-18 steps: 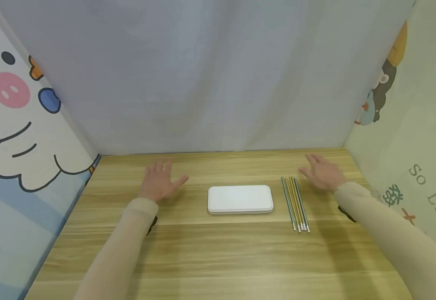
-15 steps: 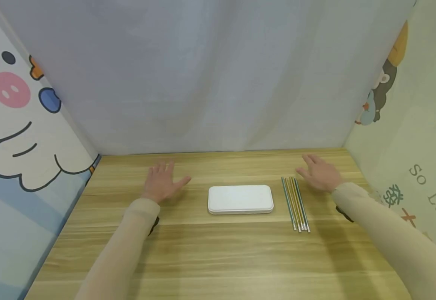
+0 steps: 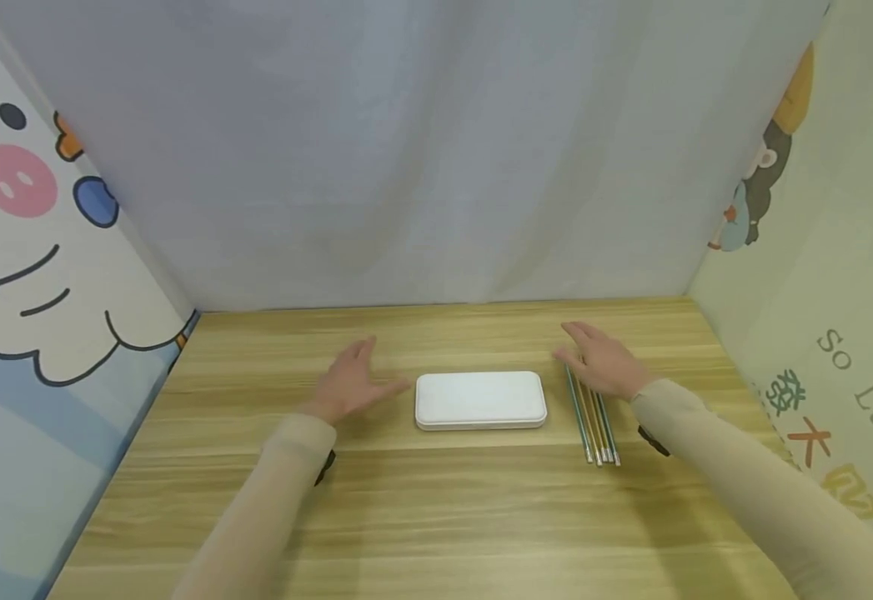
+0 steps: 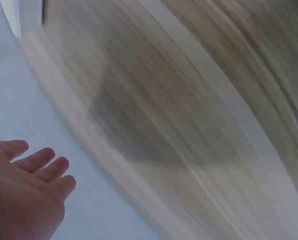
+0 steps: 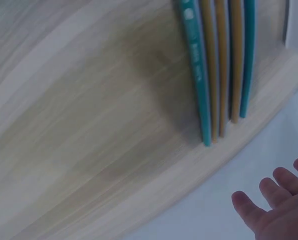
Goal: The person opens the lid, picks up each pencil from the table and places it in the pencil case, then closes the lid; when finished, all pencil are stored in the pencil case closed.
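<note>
A white flat case (image 3: 481,401) with rounded corners, lid down, lies at the middle of the table. To its right several pencils (image 3: 594,425), green and yellow, lie side by side with their silver ends toward the person. My left hand (image 3: 349,386) is just left of the case, thumb stretched toward its left end, holding nothing. Above the far ends of the pencils hovers my right hand (image 3: 603,362), fingers extended and holding nothing; it hides part of them in the head view. In the right wrist view the unsharpened-looking pencil ends (image 5: 207,142) show apart from the fingers (image 5: 246,207).
The wooden table (image 3: 436,517) ends at a pale grey curtain (image 3: 436,167) at the back. A cartoon-printed panel (image 3: 23,333) stands at the left and a printed pale green panel (image 3: 841,317) at the right.
Both hands have moved inward: the left to the right, closer to the case, the right to the left, over the pencils' far ends. Case and pencils have stayed in place.
</note>
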Tool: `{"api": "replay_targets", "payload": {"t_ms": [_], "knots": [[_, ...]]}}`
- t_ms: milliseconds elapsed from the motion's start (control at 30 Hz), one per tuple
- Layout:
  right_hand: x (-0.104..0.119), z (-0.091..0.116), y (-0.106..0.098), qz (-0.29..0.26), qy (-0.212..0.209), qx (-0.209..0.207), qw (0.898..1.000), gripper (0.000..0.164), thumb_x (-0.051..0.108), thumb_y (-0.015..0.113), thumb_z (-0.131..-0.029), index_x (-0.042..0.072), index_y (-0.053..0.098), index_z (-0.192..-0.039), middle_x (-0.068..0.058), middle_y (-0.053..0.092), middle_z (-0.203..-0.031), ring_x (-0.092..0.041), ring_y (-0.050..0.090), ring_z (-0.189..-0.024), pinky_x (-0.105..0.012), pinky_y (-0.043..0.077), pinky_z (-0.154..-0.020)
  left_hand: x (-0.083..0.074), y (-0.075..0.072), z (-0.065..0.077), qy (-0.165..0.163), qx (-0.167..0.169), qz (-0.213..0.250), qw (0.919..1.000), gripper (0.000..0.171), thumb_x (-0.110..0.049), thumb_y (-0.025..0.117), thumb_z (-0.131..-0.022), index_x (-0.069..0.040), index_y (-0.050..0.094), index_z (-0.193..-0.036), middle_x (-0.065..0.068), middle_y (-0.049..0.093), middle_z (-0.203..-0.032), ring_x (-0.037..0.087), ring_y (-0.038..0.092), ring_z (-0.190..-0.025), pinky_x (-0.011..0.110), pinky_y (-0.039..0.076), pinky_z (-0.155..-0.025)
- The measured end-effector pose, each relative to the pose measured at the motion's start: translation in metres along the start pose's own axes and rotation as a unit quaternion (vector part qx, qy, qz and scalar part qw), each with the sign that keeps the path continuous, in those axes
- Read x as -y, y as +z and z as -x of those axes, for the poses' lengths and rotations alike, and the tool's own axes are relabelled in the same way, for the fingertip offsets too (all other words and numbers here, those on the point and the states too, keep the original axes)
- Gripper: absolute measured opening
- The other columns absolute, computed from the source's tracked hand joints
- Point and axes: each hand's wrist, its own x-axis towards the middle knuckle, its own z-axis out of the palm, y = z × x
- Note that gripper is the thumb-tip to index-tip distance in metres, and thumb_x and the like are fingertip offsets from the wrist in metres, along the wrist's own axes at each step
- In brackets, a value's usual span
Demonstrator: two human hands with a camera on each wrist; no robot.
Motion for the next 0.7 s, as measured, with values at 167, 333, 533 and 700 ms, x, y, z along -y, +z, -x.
{"api": "replay_targets", "payload": {"t_ms": [167,333,533,700], "knots": [[0.014,-0.002,0.005,-0.006,-0.017,0.003,1.000,0.068,0.043,0.043,-0.101,-0.004,0.026,-0.147,-0.027,0.028,-0.147,-0.042,0.026,-0.134,-0.055,0.020,-0.107,-0.015,0.006,0.004,0.001,0.025,0.046,0.9986,0.123,-0.078,0.063,-0.067,-0.003,0.013,-0.152,0.018,0.019,-0.153,0.034,0.019,-0.139,0.049,0.021,-0.109],[0.026,-0.003,0.013,-0.012,-0.029,0.011,0.999,0.074,0.048,0.047,-0.098,-0.001,0.025,-0.148,-0.024,0.030,-0.147,-0.039,0.027,-0.134,-0.052,0.021,-0.108,-0.025,0.017,0.004,0.020,0.024,0.039,0.9987,0.129,-0.073,0.073,-0.060,0.001,0.017,-0.150,0.021,0.022,-0.152,0.035,0.021,-0.138,0.046,0.021,-0.110],[0.042,-0.003,0.024,-0.012,-0.049,0.003,0.999,0.079,0.050,0.056,-0.093,-0.001,0.029,-0.146,-0.023,0.034,-0.146,-0.039,0.032,-0.132,-0.051,0.026,-0.107,-0.034,0.031,0.007,0.033,0.027,0.044,0.9981,0.126,-0.065,0.080,-0.058,0.002,0.023,-0.148,0.022,0.027,-0.149,0.036,0.027,-0.136,0.046,0.026,-0.108],[0.051,-0.004,0.035,-0.009,-0.064,0.011,0.998,0.085,0.050,0.064,-0.088,-0.003,0.032,-0.145,-0.023,0.036,-0.144,-0.039,0.034,-0.131,-0.051,0.027,-0.106,-0.039,0.042,0.007,0.054,0.017,0.054,0.9969,0.124,-0.062,0.084,-0.055,0.004,0.028,-0.145,0.020,0.033,-0.146,0.035,0.032,-0.132,0.044,0.029,-0.106]]}}
